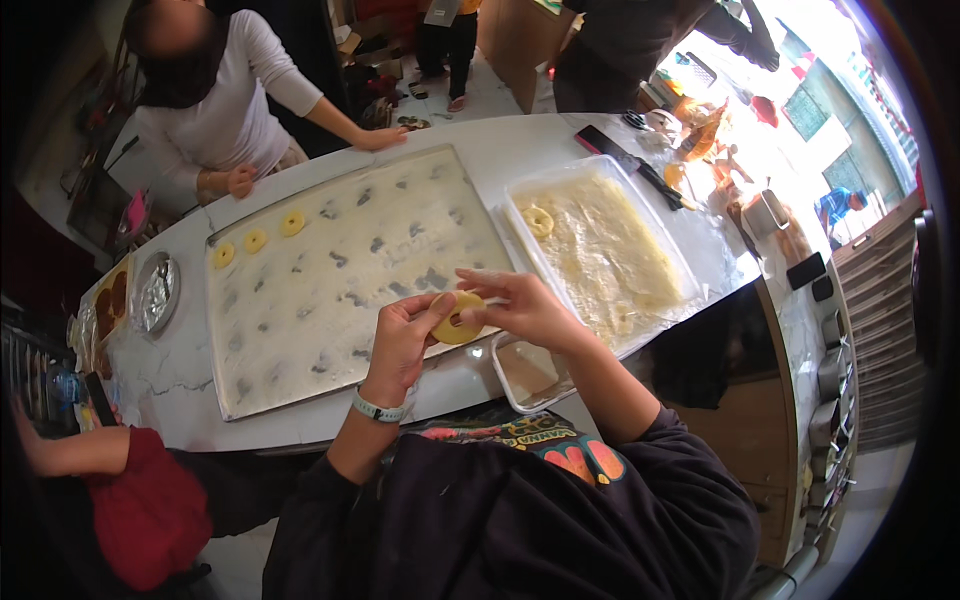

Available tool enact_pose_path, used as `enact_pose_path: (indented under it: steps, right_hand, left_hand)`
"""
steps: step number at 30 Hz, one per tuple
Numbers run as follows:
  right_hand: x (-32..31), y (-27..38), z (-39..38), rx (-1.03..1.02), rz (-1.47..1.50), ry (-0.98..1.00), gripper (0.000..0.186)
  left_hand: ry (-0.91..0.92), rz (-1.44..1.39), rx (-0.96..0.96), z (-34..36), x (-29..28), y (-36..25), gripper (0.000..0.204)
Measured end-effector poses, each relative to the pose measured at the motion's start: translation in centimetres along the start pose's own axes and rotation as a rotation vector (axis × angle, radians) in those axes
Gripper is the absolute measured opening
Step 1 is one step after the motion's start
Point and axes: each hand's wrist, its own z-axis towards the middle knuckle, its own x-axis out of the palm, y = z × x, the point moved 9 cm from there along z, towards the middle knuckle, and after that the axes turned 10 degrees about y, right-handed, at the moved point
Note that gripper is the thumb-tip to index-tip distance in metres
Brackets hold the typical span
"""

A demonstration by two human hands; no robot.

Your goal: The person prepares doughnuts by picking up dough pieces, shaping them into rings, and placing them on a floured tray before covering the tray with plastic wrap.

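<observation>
Clearly pale yellow dough ring, open-centred, plump.

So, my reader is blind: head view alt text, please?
A bare left hand holds a yellow dough ring, the bare right hand touching it, by a large white-dusted rectangular tray. Three yellow dough rings lie at its far left; another lies in a translucent plastic tub.

Head-worn fisheye (wide) looks down on nearby left hand, right hand.
</observation>
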Motion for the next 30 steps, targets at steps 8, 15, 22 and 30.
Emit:
enact_pose_path:
  steps: [8,15,22,30]
  right_hand:
    - [-9.5,-6.6,-0.9,0.207,0.241,-0.132,0.034]
    - [-26.5,-15.1,-1.0,0.246,0.33,-0.48,0.035]
    - [-27.4,-16.9,2.6,0.296,0.174,-0.426,0.038]
    - [-27.1,-16.8,4.1,0.355,-0.109,-0.298,0.033]
  left_hand:
    - [-0.106,0.38,0.532,-1.2,3.5,-4.0,0.035]
    - [-0.395,0.309,0.403,-4.1,-2.7,-1.7,0.026]
    - [-0.503,0.253,0.377,-6.1,-4.4,-0.3,0.024]
    - [-0.521,0.276,0.36,-6.6,-4.8,0.3,0.023]
